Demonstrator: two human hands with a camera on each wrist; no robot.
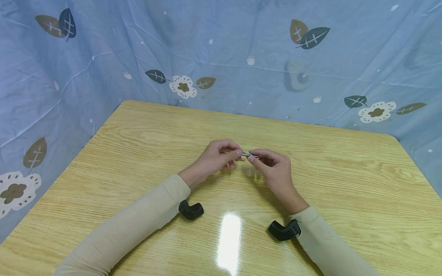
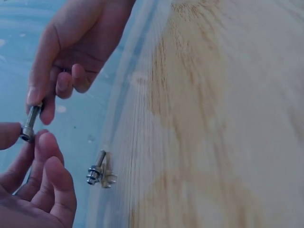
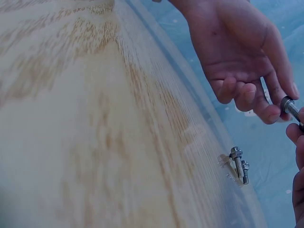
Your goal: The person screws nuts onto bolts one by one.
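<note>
Above the wooden tabletop, both hands meet at a small metal bolt [image 1: 245, 154]. The left hand [image 1: 211, 158] pinches one end of it between thumb and fingers. At the other end, the right hand [image 1: 276, 168] grips near the wider head. In the left wrist view the bolt [image 2: 31, 119] has a round head with a socket; its shank runs up to the left fingertips. Threads show on the bolt [image 3: 291, 109] in the right wrist view, though fingers hide its far end. Loose bolts with nuts or washers [image 3: 239, 164] lie on the table close by, partly behind the left hand in the head view.
The wooden table [image 1: 155, 126] reaches back to a blue patterned curtain [image 1: 235, 46] hanging along its far and left sides. Black wrist mounts [image 1: 191, 210] sit at both sleeve cuffs. A bright light reflection lies on the tabletop between the forearms.
</note>
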